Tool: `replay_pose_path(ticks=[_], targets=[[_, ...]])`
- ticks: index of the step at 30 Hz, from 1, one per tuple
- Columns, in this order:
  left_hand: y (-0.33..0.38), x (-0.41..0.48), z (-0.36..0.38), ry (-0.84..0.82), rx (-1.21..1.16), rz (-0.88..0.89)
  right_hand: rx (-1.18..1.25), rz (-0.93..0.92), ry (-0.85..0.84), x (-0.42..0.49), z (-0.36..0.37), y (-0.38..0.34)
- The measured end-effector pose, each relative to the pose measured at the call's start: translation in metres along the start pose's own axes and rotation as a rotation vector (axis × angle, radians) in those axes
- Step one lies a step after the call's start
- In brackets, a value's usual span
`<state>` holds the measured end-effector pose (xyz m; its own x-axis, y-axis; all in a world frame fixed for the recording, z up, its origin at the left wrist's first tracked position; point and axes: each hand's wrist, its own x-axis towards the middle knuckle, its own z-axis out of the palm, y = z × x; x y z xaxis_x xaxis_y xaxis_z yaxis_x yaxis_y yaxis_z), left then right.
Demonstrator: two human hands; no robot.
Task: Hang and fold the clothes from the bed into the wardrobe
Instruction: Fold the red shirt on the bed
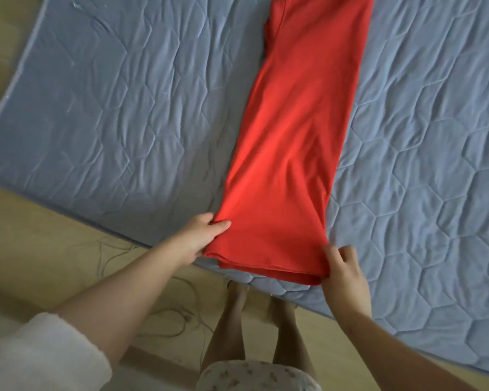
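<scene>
Both hands, left hand (201, 238) and right hand (343, 270), pinch the near corners of the long red cloth garment (294, 136) on the blue quilted bed (110, 108); lift both corners evenly so the fold stays straight.

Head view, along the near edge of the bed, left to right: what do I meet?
In order: left hand gripping one corner → red garment → right hand pinching the other corner.

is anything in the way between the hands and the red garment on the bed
Nothing visible. The left hand and right hand each pinch a near corner of the red garment, which lies flat on the blue quilt. The wardrobe is out of view, so that path cannot be judged.
</scene>
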<state>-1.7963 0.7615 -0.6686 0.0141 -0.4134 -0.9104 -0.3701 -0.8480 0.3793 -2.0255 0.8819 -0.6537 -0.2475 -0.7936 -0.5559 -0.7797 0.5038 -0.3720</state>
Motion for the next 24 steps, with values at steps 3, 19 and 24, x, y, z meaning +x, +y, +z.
replay_pose_path(ticks=[3,19,24], targets=[[-0.007,0.008,0.001,0.076,0.456,0.137,-0.071,-0.024,-0.113,-0.026,0.011,0.004],[-0.038,0.028,0.025,0.158,0.52,0.013,0.418,0.479,-0.135,0.038,0.024,0.004],[-0.048,0.011,0.023,0.09,0.312,0.02,0.552,0.534,-0.194,0.03,0.023,0.007]])
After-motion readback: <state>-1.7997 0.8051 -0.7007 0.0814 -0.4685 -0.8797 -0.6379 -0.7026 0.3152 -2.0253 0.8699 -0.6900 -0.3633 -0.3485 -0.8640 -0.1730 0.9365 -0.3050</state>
